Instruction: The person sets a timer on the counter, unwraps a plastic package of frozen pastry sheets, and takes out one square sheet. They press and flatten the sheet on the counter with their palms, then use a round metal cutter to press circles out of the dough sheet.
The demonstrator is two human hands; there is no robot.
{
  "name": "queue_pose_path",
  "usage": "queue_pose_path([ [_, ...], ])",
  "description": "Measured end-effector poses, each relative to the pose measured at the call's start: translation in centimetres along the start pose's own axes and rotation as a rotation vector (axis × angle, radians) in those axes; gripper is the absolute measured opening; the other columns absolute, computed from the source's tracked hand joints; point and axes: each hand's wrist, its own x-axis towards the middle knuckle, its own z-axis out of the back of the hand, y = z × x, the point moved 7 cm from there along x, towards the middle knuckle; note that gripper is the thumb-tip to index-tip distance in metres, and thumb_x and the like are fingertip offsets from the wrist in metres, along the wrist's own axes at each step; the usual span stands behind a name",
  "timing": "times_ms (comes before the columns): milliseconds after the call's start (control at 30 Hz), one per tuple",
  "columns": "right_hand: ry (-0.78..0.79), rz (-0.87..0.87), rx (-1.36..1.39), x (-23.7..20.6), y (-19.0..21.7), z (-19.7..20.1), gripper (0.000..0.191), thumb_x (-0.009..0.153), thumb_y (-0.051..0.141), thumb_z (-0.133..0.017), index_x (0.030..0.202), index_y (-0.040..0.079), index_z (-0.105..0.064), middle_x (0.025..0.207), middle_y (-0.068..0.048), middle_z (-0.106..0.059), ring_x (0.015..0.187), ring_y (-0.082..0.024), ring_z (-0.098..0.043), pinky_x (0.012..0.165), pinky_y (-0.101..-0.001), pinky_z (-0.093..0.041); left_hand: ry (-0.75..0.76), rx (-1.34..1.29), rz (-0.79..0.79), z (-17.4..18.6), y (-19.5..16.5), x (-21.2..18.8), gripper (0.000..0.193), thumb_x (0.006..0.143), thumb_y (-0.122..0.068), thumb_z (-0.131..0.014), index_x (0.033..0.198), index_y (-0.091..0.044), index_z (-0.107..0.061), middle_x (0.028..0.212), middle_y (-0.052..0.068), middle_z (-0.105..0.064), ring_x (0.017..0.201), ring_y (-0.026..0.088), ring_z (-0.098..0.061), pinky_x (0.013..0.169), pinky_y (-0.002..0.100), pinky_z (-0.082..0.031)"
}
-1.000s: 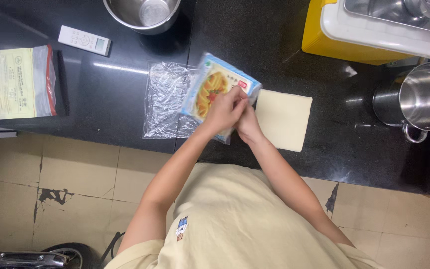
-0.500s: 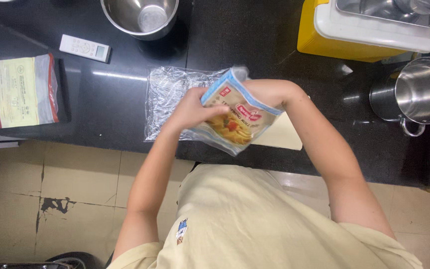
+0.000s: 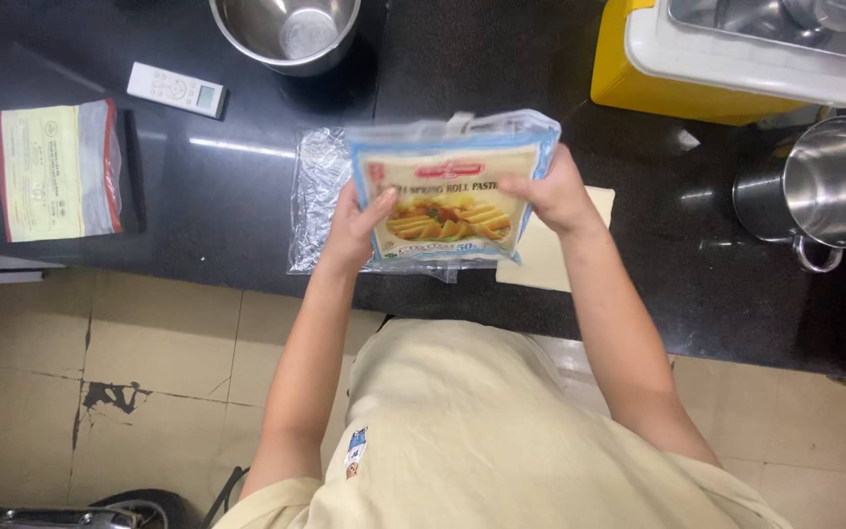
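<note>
black counter | steel bowl | remote | pouch | clear wrap | pot

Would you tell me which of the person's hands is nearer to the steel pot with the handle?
The right hand, gripping the pastry packet's edge facing the steel pot. The left hand holds the packet's far edge.

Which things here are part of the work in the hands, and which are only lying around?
In use:
- pastry packet, held by left hand and right hand
- clear wrapper
- pale pastry sheet

Lying about:
- steel bowl
- white remote
- zip bag
- steel pot
- yellow box
</note>
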Motion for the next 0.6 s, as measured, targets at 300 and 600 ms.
queue_pose_path([
  [300,-0.090,-0.151,-0.074,-0.6,-5.8,1.0,0.022,0.090,0.017,-0.080,0.100,-0.002,-0.075,0.091,-0.009,-0.074,0.083,-0.014,-0.070,0.079,-0.0290,-0.057,-0.086,0.417,0.085,0.6,0.0,0.5,0.022,0.092,-0.018,-0.078,0.100,0.002,-0.074,0.089,0.007,-0.071,0.083,0.012,-0.062,0.075,0.029,-0.051],
  [600,0.115,-0.550,-0.232,1.6,-12.2,1.1,0.027,0.088,0.019,-0.077,0.105,-0.003,-0.076,0.088,-0.011,-0.077,0.075,-0.014,-0.071,0.070,-0.0282,-0.057,-0.116,0.394,0.384,4.9,4.9,1.4,0.022,0.093,-0.021,-0.072,0.102,-0.001,-0.074,0.089,0.005,-0.075,0.078,0.010,-0.067,0.071,0.031,-0.056],
])
